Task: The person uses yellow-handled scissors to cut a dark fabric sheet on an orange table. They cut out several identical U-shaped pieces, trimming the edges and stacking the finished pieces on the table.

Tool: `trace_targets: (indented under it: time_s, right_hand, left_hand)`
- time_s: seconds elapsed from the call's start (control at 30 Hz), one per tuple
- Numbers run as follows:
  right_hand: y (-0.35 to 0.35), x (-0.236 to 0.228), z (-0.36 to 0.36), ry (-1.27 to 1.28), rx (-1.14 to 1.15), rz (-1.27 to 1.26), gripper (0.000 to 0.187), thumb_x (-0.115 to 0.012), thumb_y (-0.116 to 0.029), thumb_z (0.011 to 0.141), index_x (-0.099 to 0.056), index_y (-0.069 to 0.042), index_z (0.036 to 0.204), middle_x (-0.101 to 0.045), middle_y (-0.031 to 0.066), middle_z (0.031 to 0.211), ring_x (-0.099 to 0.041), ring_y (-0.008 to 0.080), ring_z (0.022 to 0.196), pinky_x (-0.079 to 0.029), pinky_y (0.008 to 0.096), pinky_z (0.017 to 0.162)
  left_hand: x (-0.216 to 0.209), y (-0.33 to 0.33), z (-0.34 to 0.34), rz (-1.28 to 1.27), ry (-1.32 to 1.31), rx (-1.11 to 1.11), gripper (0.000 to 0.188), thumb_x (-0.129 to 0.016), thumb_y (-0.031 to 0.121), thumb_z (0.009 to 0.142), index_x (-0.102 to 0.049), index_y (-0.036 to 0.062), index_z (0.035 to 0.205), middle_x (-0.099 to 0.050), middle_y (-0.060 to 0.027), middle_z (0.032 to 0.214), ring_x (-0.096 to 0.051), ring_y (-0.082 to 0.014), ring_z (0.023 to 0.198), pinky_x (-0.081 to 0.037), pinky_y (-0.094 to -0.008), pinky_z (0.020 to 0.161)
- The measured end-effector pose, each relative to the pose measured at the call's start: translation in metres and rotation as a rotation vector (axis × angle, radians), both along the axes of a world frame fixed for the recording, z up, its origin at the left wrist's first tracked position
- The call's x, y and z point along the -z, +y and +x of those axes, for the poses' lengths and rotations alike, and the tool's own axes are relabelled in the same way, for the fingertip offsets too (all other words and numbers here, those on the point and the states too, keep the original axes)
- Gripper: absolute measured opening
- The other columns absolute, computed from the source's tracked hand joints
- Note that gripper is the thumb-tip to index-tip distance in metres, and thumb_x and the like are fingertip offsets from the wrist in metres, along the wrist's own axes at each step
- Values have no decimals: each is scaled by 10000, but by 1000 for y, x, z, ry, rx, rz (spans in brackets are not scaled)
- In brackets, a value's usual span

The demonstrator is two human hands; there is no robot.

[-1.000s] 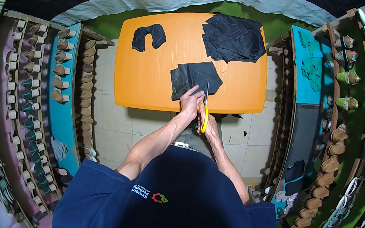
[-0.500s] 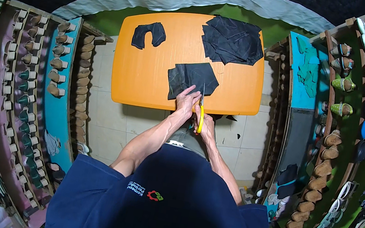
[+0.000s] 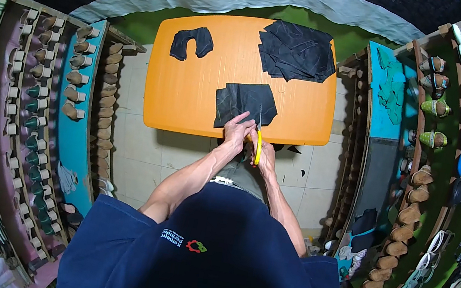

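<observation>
A dark piece of sheet material (image 3: 245,99) with an angular outline lies at the near edge of the orange table. My left hand (image 3: 237,131) grips its lower edge, fingers on top and the thumb side toward the scissors. In my right hand (image 3: 266,157) are yellow-handled scissors (image 3: 258,147), their blades pointing away from me over the right part of the sheet. The hands are close together, almost touching. How far the blades are parted is too small to tell.
The orange table (image 3: 184,93) also bears a U-shaped black cut piece (image 3: 193,40) at far left and a pile of black pieces (image 3: 298,51) at far right. Racks of shoe lasts (image 3: 77,78) stand left, with shoes and more lasts (image 3: 420,179) on the right. Dark scraps (image 3: 302,172) lie on the floor.
The sheet and both hands have shifted slightly toward me and to the right. The scissors remain in my right hand, over the sheet's right part. The whole view has moved a little.
</observation>
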State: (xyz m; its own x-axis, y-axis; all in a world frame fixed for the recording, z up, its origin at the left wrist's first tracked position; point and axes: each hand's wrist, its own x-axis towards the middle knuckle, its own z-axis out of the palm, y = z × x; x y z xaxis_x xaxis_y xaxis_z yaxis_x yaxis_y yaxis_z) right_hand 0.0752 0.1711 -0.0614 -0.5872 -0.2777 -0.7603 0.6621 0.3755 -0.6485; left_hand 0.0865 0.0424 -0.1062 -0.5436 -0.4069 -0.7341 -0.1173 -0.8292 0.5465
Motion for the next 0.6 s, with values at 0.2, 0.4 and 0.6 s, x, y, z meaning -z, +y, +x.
trace_targets:
  time_s: [0.2, 0.4, 0.6]
  right_hand:
    - [-1, -2, -1, -25, -12, -33, 691, -611, -759, 826, -562, -78, 715, -498, -7, 546, -535, 105, 440, -430, 252, 393]
    - [0, 11, -5, -36, 5, -54, 694, -626, -756, 818, -566, -75, 701, -497, -8, 548, -538, 101, 440, -455, 253, 408]
    - [1, 5, -1, 9, 26, -19, 672, -643, -732, 825, -542, -85, 675, -489, -3, 538, -502, 102, 412, -422, 252, 381]
  left_hand:
    - [2, 2, 6, -17, 2, 31, 505, -667, -107, 850, -554, -41, 1338, -698, -189, 1023, -700, -229, 879, -593, -291, 798]
    - [-3, 4, 11, -16, 10, 38, 514, -691, -90, 837, -562, -34, 1332, -704, -171, 1023, -691, -209, 888, -587, -296, 826]
    - [-3, -1, 13, -19, -10, 40, 510, -741, -8, 844, -565, -28, 1323, -681, -164, 1107, -680, -221, 942, -586, -310, 844]
